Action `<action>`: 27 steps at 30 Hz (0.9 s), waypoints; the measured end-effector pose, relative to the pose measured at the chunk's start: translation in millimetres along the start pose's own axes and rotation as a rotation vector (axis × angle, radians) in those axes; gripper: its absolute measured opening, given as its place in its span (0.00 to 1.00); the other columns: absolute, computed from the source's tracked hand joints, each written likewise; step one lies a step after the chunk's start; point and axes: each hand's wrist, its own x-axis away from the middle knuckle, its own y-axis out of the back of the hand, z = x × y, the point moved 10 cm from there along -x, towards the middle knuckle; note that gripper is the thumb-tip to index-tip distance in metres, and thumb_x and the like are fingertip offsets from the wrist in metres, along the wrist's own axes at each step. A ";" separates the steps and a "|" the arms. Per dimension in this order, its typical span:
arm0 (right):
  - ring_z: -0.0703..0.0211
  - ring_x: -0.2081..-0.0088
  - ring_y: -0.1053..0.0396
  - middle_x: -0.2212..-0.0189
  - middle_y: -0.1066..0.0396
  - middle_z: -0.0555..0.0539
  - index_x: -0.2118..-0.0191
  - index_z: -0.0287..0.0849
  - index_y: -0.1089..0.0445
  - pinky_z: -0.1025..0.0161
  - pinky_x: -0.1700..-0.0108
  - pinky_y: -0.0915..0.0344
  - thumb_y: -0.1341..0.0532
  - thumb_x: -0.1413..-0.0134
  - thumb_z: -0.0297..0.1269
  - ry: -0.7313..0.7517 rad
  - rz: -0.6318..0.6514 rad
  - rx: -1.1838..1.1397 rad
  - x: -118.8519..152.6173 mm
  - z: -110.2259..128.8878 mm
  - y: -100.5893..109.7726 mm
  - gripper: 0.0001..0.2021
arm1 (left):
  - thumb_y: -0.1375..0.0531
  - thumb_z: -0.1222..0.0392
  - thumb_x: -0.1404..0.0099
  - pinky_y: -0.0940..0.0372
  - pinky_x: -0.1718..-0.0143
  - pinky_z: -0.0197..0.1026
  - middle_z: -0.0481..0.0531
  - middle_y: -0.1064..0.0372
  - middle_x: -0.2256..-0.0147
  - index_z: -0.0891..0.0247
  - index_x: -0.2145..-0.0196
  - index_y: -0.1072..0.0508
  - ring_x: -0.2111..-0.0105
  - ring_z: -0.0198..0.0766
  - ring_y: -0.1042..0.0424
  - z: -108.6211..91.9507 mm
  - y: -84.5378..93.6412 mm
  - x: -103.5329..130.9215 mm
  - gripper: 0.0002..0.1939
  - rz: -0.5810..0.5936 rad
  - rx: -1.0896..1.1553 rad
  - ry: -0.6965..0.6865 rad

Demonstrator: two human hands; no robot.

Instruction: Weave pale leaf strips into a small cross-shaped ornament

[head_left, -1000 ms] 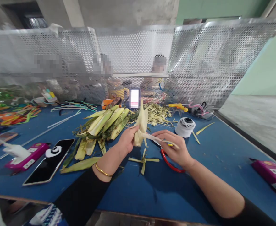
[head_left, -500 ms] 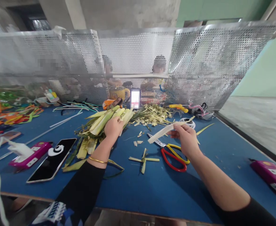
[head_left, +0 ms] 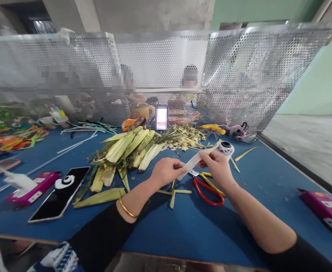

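Between my two hands stretches a pale strip of corn husk (head_left: 193,162). Its lower left end is pinched by my left hand (head_left: 166,172), while my right hand (head_left: 217,166) grips it farther along, with a narrow tip poking out beyond the fingers. Under the strip lie scissors (head_left: 211,194) with one red and one yellow handle loop, their blades partly hidden. A small cross of husk strips (head_left: 173,196) rests on the table below my left hand, partly covered by it. Behind my right hand sits a white spool (head_left: 225,148) with a dark centre.
A heap of corn husks (head_left: 129,147) lies left of centre, with husk scraps (head_left: 187,136) behind. A phone (head_left: 59,194) and magenta power strips (head_left: 37,189), (head_left: 326,211) flank my arms. A perforated metal screen (head_left: 166,53) closes the table's back; people sit beyond it.
My left hand has left the husk heap and moved right to pinch the strip's near end. My right hand keeps its hold on the strip, slightly left and lower.
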 end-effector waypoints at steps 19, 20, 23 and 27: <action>0.65 0.78 0.33 0.81 0.27 0.51 0.75 0.40 0.29 0.67 0.73 0.37 0.30 0.64 0.38 -0.252 0.346 -0.123 19.2 -25.1 -43.9 0.10 | 0.37 0.57 0.47 0.44 0.75 0.35 0.45 0.35 0.82 0.64 0.80 0.28 0.80 0.30 0.40 29.2 -13.3 6.6 0.10 -0.021 0.678 0.360; 0.66 0.78 0.33 0.81 0.27 0.51 0.75 0.40 0.29 0.68 0.73 0.37 0.30 0.64 0.38 -0.250 0.348 -0.141 19.0 -23.6 -43.8 0.10 | 0.36 0.57 0.48 0.43 0.74 0.35 0.46 0.34 0.81 0.64 0.80 0.28 0.79 0.30 0.38 30.0 -14.7 7.5 0.09 -0.016 0.708 0.379; 0.67 0.79 0.34 0.82 0.29 0.52 0.75 0.40 0.30 0.68 0.73 0.38 0.32 0.61 0.38 -0.219 0.326 -0.145 17.3 -19.8 -40.8 0.09 | 0.36 0.54 0.47 0.41 0.74 0.34 0.48 0.31 0.77 0.65 0.76 0.27 0.77 0.31 0.35 25.9 -14.4 8.9 0.11 -0.005 0.695 0.371; 0.67 0.80 0.37 0.85 0.33 0.55 0.78 0.41 0.33 0.67 0.74 0.40 0.33 0.60 0.38 -0.146 0.298 -0.033 15.7 -16.7 -37.8 0.09 | 0.30 0.55 0.55 0.40 0.74 0.34 0.49 0.29 0.72 0.65 0.67 0.29 0.74 0.32 0.33 15.1 -21.6 10.4 0.19 0.071 0.598 0.313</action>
